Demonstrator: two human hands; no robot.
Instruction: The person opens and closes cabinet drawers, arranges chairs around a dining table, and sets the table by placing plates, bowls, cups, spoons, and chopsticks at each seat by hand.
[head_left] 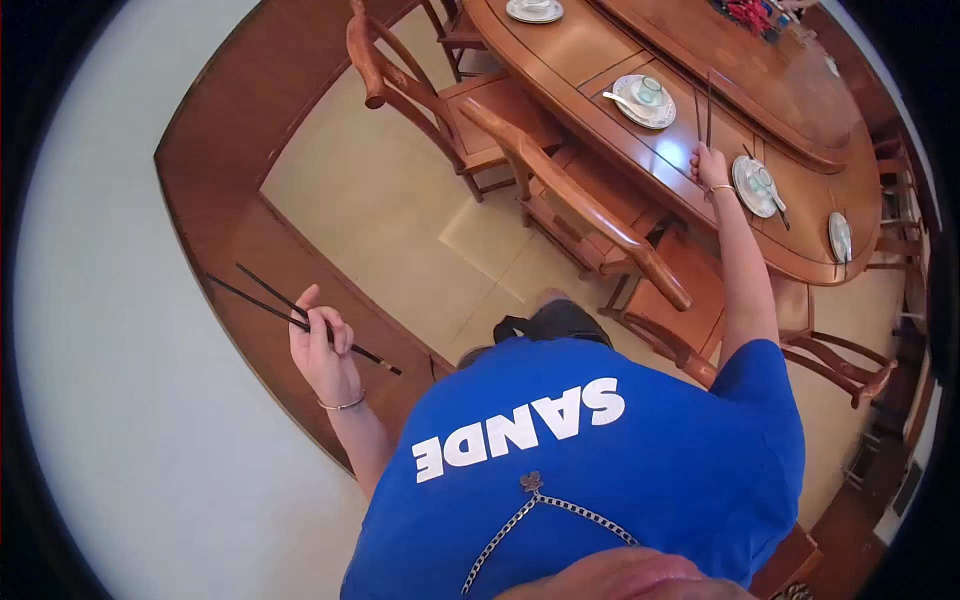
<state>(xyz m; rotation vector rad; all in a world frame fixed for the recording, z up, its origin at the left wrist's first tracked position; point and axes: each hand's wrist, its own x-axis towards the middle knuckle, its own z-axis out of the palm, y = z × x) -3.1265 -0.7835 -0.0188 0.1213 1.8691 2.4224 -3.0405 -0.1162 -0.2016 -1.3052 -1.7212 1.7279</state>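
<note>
My left hand (322, 345) is out to the left, away from the table, with its fingers closed around a pair of dark chopsticks (262, 300). Their tips spread slightly apart to the upper left, and the other ends stick out below the hand. Over the table's near edge, my right hand (708, 168) grips a second pair of dark chopsticks (709, 112), which point away from me in a narrow V. Close beside that hand on the right is a plate setting (743, 180) with a glass, a white spoon and dark chopsticks by it.
The wooden table (590, 95) carries a raised round centre (690, 50). Further settings include a plate with bowl, glass and spoon (655, 117), a far plate (535, 10) and a right-hand plate (839, 237). Wooden chairs (585, 205) stand along the near side, between me and the table.
</note>
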